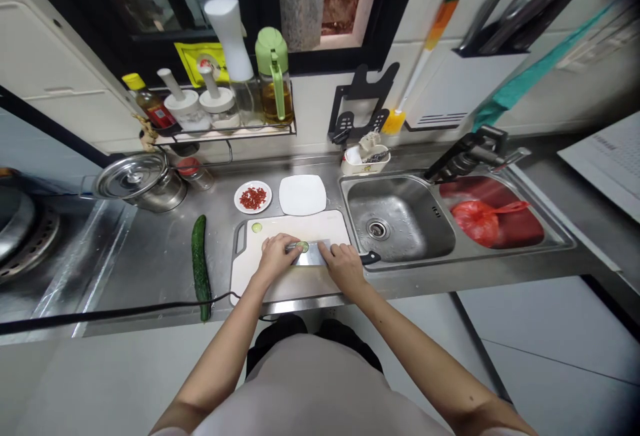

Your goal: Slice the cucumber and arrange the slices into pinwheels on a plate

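Note:
My left hand [277,256] is closed around a cucumber piece [303,247] on the white cutting board [273,289], its pale green cut end showing and the rest hidden by my fingers. My right hand [344,266] grips a broad-bladed kitchen knife [313,255] near where blade meets handle; the black handle sticks out to the right. The blade lies right beside the cucumber piece. A small round cucumber end [257,228] rests at the board's upper left. To the left, a whole cucumber [201,266] lies on the steel counter.
Behind the board stand a plate of chopped red pieces [253,197] and a white square plate [303,195]. On the right is a sink [405,219], with a red bag [477,221] in its second basin. A steel pot [135,183] stands left. A black cable [125,313] crosses the front.

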A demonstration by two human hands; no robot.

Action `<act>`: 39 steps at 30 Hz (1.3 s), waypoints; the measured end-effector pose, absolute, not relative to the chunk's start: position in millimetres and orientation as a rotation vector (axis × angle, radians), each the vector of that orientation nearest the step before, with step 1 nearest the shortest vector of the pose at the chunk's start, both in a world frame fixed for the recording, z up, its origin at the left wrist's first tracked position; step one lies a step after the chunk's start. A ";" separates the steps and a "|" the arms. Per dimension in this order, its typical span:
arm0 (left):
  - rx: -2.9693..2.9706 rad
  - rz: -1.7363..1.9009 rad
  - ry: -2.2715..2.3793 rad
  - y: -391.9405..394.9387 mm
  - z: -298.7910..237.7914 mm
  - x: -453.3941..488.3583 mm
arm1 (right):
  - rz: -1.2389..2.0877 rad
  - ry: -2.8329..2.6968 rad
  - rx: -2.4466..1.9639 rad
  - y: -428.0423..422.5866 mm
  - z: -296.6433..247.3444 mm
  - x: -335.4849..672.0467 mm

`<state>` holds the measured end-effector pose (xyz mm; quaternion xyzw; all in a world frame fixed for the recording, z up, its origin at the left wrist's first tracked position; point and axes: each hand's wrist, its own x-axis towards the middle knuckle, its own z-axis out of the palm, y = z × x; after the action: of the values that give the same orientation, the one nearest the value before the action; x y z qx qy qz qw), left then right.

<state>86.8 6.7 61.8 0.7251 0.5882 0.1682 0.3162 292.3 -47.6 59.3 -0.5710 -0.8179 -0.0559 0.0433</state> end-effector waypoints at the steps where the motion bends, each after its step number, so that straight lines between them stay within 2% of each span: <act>1: 1.890 0.466 1.532 8.0 60.2 86.3 | -0.175 -2.504 -1.739 -48.3 59.1 292.8; 12: 1.476 0.678 1.652 14.8 36.7 84.4 | -0.127 -2.573 -1.807 -51.3 54.7 299.2; 23: 1.385 0.469 2.137 49.4 12.5 41.7 | -0.015 -2.557 -1.960 -50.1 48.2 314.2; 31: 1.419 0.381 2.257 70.0 6.8 29.3 | 0.011 -2.534 -1.980 -47.7 45.7 316.8; 39: 1.471 0.473 2.270 71.8 -0.8 29.7 | 0.029 -2.518 -1.993 -44.9 40.5 318.2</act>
<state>29.7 71.8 -0.8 0.5251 0.8106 0.1691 0.1965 318.2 -44.9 40.5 -0.6202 -0.7836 0.0089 -0.0351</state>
